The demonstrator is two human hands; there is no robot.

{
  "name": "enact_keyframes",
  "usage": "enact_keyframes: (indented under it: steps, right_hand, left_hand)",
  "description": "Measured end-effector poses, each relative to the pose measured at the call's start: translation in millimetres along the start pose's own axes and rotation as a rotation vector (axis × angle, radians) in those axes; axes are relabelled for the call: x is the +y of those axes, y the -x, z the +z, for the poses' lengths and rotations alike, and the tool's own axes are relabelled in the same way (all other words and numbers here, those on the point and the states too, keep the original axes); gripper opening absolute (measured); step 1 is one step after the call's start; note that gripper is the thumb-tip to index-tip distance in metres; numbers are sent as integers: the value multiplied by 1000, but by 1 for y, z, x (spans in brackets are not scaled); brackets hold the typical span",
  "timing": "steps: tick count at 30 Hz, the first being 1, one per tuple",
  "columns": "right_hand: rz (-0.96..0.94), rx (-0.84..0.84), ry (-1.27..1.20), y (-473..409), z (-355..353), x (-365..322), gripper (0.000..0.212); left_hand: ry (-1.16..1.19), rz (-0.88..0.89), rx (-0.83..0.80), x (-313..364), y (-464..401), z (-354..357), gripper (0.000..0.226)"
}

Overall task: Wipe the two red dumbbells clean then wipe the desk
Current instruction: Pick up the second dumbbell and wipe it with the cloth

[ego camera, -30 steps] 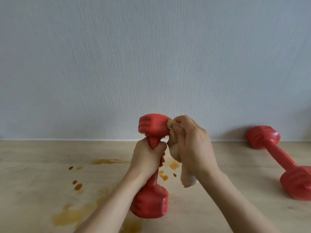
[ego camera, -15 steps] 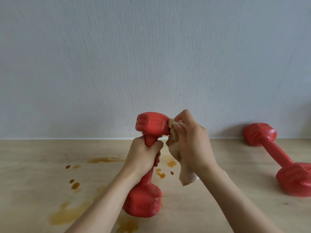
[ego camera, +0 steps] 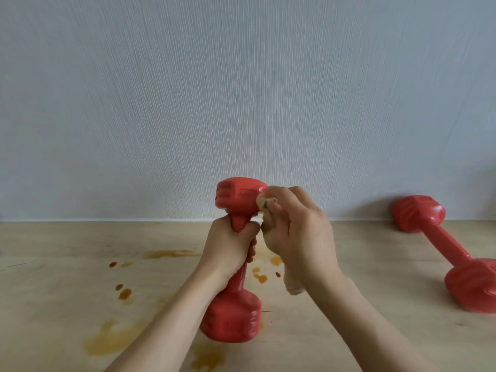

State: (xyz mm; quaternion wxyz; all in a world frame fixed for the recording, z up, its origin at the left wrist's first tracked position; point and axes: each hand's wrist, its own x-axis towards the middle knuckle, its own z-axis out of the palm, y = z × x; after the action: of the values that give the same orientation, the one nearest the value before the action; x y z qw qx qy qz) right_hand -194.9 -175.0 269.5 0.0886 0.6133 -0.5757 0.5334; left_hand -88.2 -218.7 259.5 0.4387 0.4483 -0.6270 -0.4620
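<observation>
While L hand point(ego camera: 228, 248) grips upright dumbbell point(ego camera: 239, 200), R hand point(ego camera: 300, 232) fingers clamped on cloth point(ego camera: 264, 204) against top.

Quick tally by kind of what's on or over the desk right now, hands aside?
Red dumbbells: 2, one held upright by the left hand, one lying at the right
Wiping cloth: 1, in the right hand
Total: 3 things, besides the brown stains on the desk
</observation>
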Motion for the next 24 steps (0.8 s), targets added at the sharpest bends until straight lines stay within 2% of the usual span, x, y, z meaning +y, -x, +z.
enact_keyframes:
  steps: [2,5,9,11,13,15,17,20,22,24]
  right_hand:
    - [94,-46,-100,1,-2,6,35]
    - [191,-77,-129,1,-4,10,37]
    - [21,-39,-32,0,-1,2,22]
    - [16,-38,-46,0,-1,2,22]
    - [93,-47,-139,1,-1,5,28]
    - [177,-80,-205,2,0,15,19]
    - [258,-120,-245,1,1,25,25]
    - [389,-155,-365,0,-1,32,20]
    - [421,-99,-399,-1,-4,29,19]
    - [341,42,-396,-1,-9,18,24]
  left_hand:
    - [11,0,-3,-1,-1,-1,32]
    - [18,-2,-1,-2,0,-3,32]
    - [8,-9,10,-2,-1,-3,30]
    - [0,-5,3,-2,-1,-2,30]
    - [-6,3,-19,-2,-1,-2,33]
    - [5,1,-39,-2,0,-3,34]
    - [12,15,-56,-2,0,-3,33]
    - [8,15,-75,-1,0,-4,32]
    - [27,0,-81,0,0,-4,30]
    - [24,-19,-76,-1,-1,-4,28]
